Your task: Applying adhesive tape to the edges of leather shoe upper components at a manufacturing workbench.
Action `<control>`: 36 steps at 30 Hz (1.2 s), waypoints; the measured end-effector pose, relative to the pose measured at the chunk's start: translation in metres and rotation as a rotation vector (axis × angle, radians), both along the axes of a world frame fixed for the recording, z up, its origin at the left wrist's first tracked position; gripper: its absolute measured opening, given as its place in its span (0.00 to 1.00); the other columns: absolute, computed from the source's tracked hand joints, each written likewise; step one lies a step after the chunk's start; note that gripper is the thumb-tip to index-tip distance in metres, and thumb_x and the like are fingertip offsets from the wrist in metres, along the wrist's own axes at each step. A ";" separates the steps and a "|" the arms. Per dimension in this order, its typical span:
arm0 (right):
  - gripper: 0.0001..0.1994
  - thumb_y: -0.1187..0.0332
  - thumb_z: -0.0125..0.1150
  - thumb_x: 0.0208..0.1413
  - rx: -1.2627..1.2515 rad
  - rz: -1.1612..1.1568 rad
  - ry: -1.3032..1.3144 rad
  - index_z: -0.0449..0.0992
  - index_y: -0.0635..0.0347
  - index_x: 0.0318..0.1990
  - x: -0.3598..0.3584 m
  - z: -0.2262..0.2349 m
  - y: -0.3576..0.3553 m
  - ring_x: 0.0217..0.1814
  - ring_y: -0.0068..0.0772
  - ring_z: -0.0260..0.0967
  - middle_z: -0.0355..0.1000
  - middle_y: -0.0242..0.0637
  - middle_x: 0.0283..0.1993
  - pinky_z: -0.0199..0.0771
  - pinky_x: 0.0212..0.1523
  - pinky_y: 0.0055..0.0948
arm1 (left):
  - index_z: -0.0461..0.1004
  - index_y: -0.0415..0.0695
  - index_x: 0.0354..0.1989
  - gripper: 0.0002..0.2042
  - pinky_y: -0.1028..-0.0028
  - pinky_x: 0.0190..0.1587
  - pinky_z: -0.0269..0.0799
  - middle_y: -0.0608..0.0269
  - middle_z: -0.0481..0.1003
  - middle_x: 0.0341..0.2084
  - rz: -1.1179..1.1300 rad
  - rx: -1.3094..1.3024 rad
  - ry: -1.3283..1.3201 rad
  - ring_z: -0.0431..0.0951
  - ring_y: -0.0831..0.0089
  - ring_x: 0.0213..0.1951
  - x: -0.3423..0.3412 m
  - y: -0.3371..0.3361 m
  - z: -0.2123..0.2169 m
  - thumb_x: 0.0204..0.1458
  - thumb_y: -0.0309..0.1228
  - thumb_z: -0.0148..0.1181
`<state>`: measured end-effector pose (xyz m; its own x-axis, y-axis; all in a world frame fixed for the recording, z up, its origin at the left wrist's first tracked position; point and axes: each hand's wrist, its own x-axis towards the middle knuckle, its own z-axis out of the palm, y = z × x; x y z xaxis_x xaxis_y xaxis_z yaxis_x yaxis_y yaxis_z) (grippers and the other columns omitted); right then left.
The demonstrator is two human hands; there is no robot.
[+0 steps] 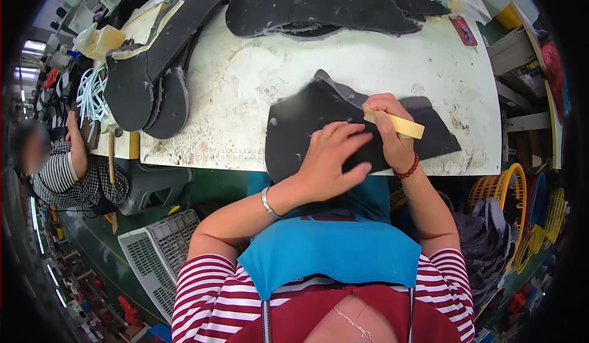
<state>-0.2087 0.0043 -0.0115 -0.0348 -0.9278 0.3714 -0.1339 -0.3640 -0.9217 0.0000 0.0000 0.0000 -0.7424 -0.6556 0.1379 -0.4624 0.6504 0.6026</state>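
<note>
A dark grey fabric piece (294, 122) lies on the white worktable (245, 79) at its near edge. My left hand (331, 156) presses flat on this piece, fingers spread. My right hand (386, 128) grips a flat pale yellow stick (402, 125) and holds it against the piece's upper middle. A red bead bracelet is on my right wrist, a silver bangle on my left.
Stacks of dark cut pieces (319, 5) lie at the table's far side, more (153, 73) at the left. A person in a checked shirt (67, 171) sits at left. A grey plastic crate (156, 251) stands below left, yellow baskets (521, 202) with dark pieces at right.
</note>
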 end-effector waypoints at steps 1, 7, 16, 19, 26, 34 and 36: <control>0.13 0.61 0.56 0.71 -0.024 0.028 -0.002 0.79 0.64 0.46 0.002 0.004 0.001 0.51 0.41 0.73 0.76 0.41 0.49 0.71 0.60 0.37 | 0.74 0.49 0.64 0.24 0.62 0.64 0.62 0.60 0.73 0.60 0.075 0.300 0.245 0.71 0.63 0.61 -0.002 -0.006 0.001 0.62 0.42 0.66; 0.16 0.58 0.56 0.70 -0.176 0.072 0.147 0.79 0.63 0.45 0.015 0.010 0.012 0.52 0.43 0.73 0.76 0.45 0.48 0.72 0.56 0.38 | 0.80 0.38 0.46 0.07 0.81 0.39 0.73 0.65 0.81 0.33 0.207 1.158 0.658 0.80 0.80 0.35 -0.001 -0.028 0.011 0.66 0.28 0.62; 0.21 0.47 0.66 0.62 -0.271 -0.320 0.858 0.81 0.59 0.44 -0.028 0.020 0.010 0.35 0.38 0.75 0.76 0.33 0.31 0.69 0.46 0.38 | 0.81 0.38 0.32 0.09 0.81 0.29 0.70 0.67 0.79 0.22 0.290 0.883 0.686 0.77 0.82 0.24 0.008 -0.024 0.024 0.64 0.29 0.66; 0.12 0.59 0.68 0.62 -0.183 -0.251 0.501 0.81 0.59 0.40 -0.011 0.020 0.012 0.35 0.38 0.75 0.76 0.34 0.30 0.69 0.43 0.38 | 0.82 0.38 0.33 0.09 0.82 0.27 0.69 0.71 0.77 0.21 0.299 0.669 0.575 0.75 0.85 0.24 0.011 -0.044 0.024 0.63 0.30 0.67; 0.06 0.68 0.69 0.57 -0.126 -0.366 0.561 0.77 0.57 0.32 0.025 -0.002 -0.001 0.33 0.42 0.74 0.75 0.35 0.29 0.70 0.39 0.41 | 0.83 0.37 0.34 0.10 0.78 0.28 0.69 0.68 0.78 0.20 0.371 0.127 0.306 0.75 0.85 0.23 0.002 -0.083 -0.010 0.63 0.32 0.66; 0.08 0.64 0.69 0.53 -0.179 -0.512 0.957 0.75 0.54 0.30 0.039 -0.011 -0.021 0.32 0.38 0.74 0.73 0.34 0.28 0.70 0.39 0.40 | 0.82 0.39 0.33 0.09 0.75 0.27 0.70 0.62 0.79 0.18 0.476 0.043 0.226 0.76 0.78 0.21 0.000 -0.091 -0.021 0.62 0.31 0.65; 0.09 0.63 0.69 0.52 -0.164 -0.514 0.979 0.75 0.54 0.30 0.041 -0.010 -0.024 0.32 0.38 0.74 0.74 0.34 0.28 0.70 0.39 0.40 | 0.82 0.39 0.32 0.09 0.73 0.28 0.71 0.60 0.80 0.18 0.503 0.042 0.176 0.77 0.74 0.20 -0.003 -0.095 -0.020 0.60 0.32 0.65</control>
